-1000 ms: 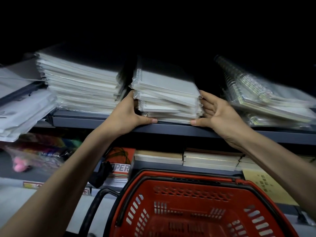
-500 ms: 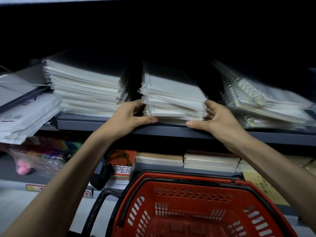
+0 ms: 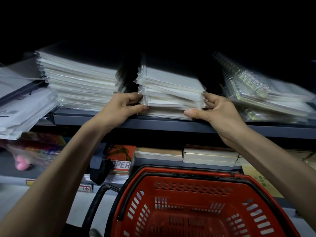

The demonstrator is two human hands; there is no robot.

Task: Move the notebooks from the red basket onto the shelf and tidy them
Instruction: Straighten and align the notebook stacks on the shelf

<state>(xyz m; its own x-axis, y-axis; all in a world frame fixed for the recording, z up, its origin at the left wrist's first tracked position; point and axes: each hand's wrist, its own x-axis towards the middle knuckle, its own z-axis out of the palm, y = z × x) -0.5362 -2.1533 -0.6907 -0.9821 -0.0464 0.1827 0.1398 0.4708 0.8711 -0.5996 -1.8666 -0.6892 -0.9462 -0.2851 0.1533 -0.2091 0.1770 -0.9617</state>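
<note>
left hand (image 3: 119, 106) and right hand (image 3: 217, 110) clamp the middle notebooks (image 3: 171, 89) on the shelf (image 3: 171, 124), fingers curled on each side edge, thumbs at the front. stack (image 3: 82, 82) just left, spiral pile (image 3: 265, 93) right, basket (image 3: 188, 178) below.

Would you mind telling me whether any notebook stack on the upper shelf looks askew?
The middle stack, gripped at its sides by the left hand and right hand, is uneven: its wrapped notebooks are skewed, edges not aligned. The spiral notebooks to its right lie tilted and fanned.
</note>
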